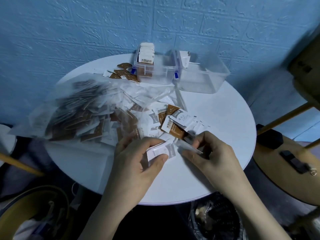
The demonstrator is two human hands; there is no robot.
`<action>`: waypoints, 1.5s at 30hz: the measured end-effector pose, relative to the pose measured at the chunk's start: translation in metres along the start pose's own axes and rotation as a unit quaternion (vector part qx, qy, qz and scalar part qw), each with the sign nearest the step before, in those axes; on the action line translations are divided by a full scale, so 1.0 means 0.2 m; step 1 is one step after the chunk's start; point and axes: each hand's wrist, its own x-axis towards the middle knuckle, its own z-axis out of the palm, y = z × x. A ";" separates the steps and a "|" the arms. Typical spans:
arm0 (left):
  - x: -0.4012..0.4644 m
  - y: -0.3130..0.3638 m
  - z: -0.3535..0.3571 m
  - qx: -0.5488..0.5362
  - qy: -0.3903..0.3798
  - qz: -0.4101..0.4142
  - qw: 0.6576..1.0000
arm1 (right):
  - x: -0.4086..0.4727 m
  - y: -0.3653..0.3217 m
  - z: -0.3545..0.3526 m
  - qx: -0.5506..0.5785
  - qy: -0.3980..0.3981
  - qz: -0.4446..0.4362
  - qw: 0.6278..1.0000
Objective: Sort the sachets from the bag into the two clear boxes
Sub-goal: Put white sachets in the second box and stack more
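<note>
Left hand (138, 153) pinched a small stack of white sachets (160, 150), long axis running toward the right hand (210, 149), which looked to be pinching another, too blurry to be sure. A loose grip could've fanned the stack onto the table (216, 110), well short of the clear boxes (204, 78).

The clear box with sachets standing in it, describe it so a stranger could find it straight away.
On the round white table, look to the far edge by the blue wall. Two clear boxes sit side by side; it is the left box, holding an upright row of sachets, while its neighbour looks nearly empty.
</note>
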 end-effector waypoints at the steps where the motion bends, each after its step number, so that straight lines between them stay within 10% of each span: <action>1: 0.00 0.00 0.00 0.006 -0.003 0.001 1.000 | -0.01 0.01 -0.01 0.030 -0.003 -0.005 1.000; 17: 0.03 0.00 0.07 -0.059 -0.046 -0.026 0.997 | -0.06 0.09 -0.12 0.195 0.060 -0.051 0.978; 22: 0.03 -0.02 0.06 -0.013 -0.010 -0.001 1.000 | -0.05 0.09 -0.10 0.219 -0.026 -0.060 0.973; 33: 0.02 -0.03 0.04 0.019 -0.026 0.009 0.999 | -0.01 -0.01 0.01 0.182 -0.052 -0.078 0.979; 39: 0.00 0.01 0.04 0.036 -0.026 0.018 0.999 | 0.21 0.00 -0.04 -0.011 0.089 -0.114 0.989; 45: 0.01 -0.03 0.04 -0.048 -0.058 -0.064 0.995 | 0.39 -0.02 -0.02 -0.078 -0.003 -0.047 0.996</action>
